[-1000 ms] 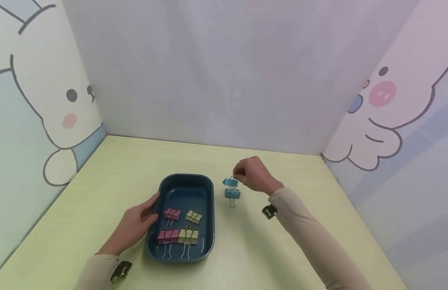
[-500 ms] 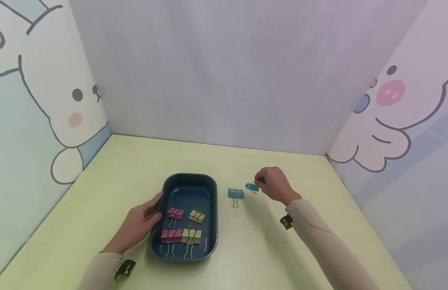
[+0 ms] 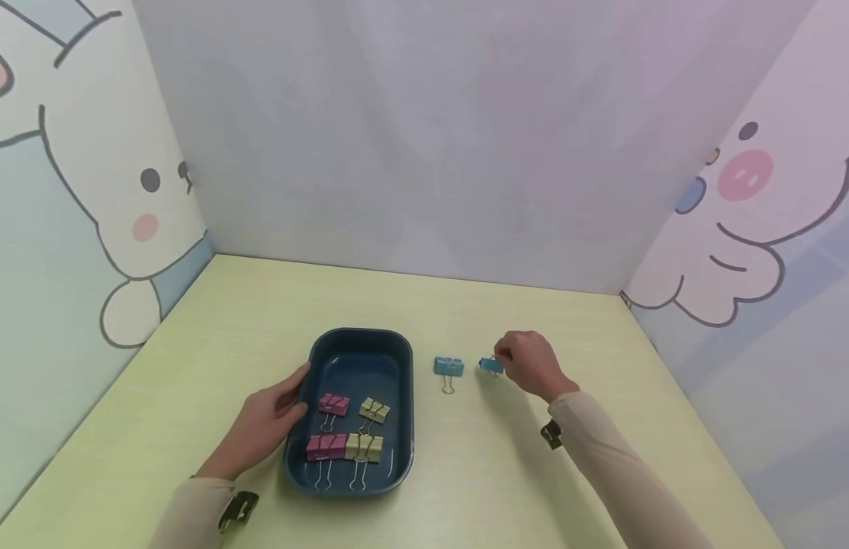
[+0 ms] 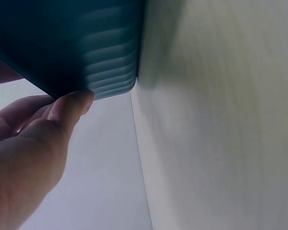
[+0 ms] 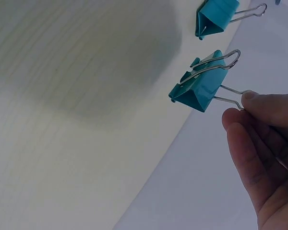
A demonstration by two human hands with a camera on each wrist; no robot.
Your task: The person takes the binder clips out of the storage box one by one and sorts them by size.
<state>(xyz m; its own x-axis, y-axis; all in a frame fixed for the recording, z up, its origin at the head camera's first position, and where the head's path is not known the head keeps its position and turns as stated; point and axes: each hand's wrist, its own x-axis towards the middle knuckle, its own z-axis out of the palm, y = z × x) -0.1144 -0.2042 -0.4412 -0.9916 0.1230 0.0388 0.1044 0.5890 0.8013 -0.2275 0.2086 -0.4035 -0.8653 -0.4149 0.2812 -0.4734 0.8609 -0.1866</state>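
A small blue binder clip (image 5: 201,84) hangs from my right hand (image 3: 532,364), whose thumb and fingertips pinch one of its wire handles. The clip sits low over the table, its other handle standing off free. Left of it a larger blue binder clip (image 3: 448,366) lies on the table, wire handle toward me. My left hand (image 3: 265,422) holds the left rim of a dark blue tray (image 3: 406,427); in the left wrist view its fingers press against the ribbed outer wall (image 4: 110,60). In the tray lie two pink binder clips (image 3: 326,447) and two yellow binder clips (image 3: 364,447).
The pale yellow table (image 3: 458,488) ends at a grey back wall (image 3: 424,152). Side panels with cartoon animals stand at left and right. The two blue clips lie between the tray and my right arm, with a small gap between them.
My right hand has carried the small blue clip from behind the larger one out to the right and then down, closer to the table. The left hand stays on the tray.
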